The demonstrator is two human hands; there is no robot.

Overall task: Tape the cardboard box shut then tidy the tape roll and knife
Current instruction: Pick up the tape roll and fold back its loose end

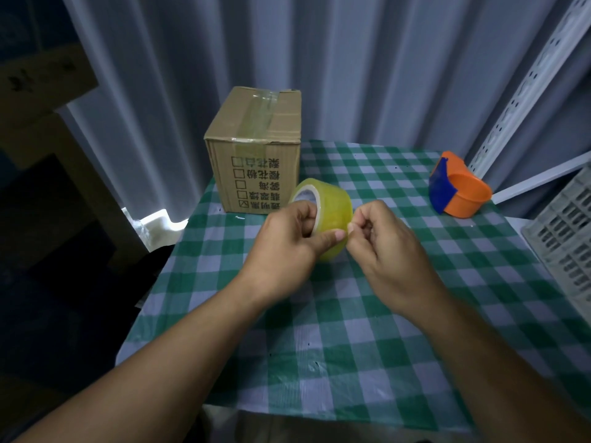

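A brown cardboard box (256, 148) stands at the table's far left corner, flaps closed, with clear tape along its top seam. In front of it my left hand (287, 244) holds a yellowish roll of clear tape (332, 206) above the table, fingers through its core and thumb on its outer face. My right hand (383, 244) pinches at the roll's edge beside that thumb, where the tape end seems to be. An orange and blue tape cutter (457, 190) lies at the far right of the table. No separate knife shows.
The table carries a green and white checked cloth (351, 330). A white slatted crate (566, 244) stands at the right edge, with a white metal shelf upright (527, 84) behind it. Grey curtains hang behind the table. A wooden frame (64, 155) stands at the left.
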